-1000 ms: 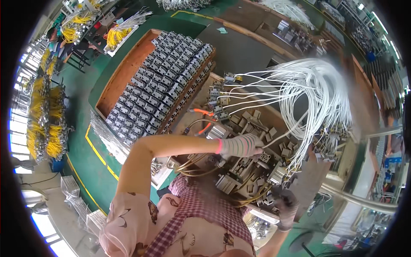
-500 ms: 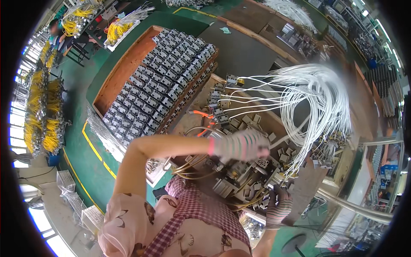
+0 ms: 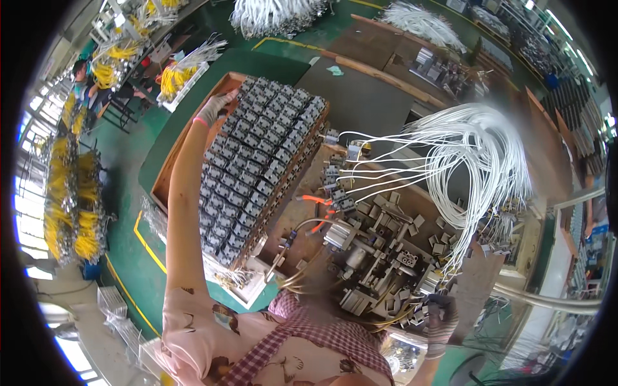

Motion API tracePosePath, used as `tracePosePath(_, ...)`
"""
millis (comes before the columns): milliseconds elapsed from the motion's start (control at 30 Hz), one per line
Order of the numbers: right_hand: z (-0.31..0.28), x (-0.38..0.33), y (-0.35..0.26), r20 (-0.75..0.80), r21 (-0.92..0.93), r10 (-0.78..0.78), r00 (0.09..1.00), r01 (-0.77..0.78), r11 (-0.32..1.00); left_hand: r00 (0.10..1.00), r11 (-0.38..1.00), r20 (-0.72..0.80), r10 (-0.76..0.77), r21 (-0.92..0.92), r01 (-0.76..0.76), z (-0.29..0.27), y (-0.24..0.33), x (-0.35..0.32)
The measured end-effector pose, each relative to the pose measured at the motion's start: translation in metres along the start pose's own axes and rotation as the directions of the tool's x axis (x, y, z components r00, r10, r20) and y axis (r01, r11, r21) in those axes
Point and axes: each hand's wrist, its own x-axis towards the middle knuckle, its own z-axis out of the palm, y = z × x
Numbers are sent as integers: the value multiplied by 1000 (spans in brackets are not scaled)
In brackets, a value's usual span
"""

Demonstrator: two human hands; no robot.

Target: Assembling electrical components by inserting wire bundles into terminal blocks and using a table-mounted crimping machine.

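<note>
My left hand (image 3: 215, 108), in a striped glove, reaches to the far left end of a wooden tray (image 3: 166, 168) filled with rows of small grey metal block-shaped parts (image 3: 248, 164). Its fingers are bent in at the end of a row; whatever is between them is hidden. My right hand (image 3: 443, 318), gloved too, is low on the right, fingers curled in beside the lower ends of white cables (image 3: 479, 151). I cannot make out what it holds. Between the hands stands a metal clamping fixture (image 3: 357, 257) on the bench.
Loose small metal pieces (image 3: 441, 243) lie around the fixture. Orange-handled pliers (image 3: 315, 201) rest beside the tray. Several cables end in metal blocks (image 3: 335, 172) along the bench. A brown board (image 3: 476, 289) stands near my right hand. A person (image 3: 82, 80) sits at the far left.
My left hand has moved from above the fixture to the tray's far left end, uncovering the fixture. My right hand remains beside the cable ends. The whole view has shifted slightly.
</note>
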Motion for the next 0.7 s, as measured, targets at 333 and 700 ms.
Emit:
tracePosePath(333, -22, 16, -12, 349, 271, 81, 934, -183, 945, 892, 831, 6, 452, -366, -418, 14, 38, -65)
tracePosePath(700, 81, 28, -80, 266, 263, -237, 934, 167, 950, 403, 845, 776, 485, -298, -443, 218, 2, -424)
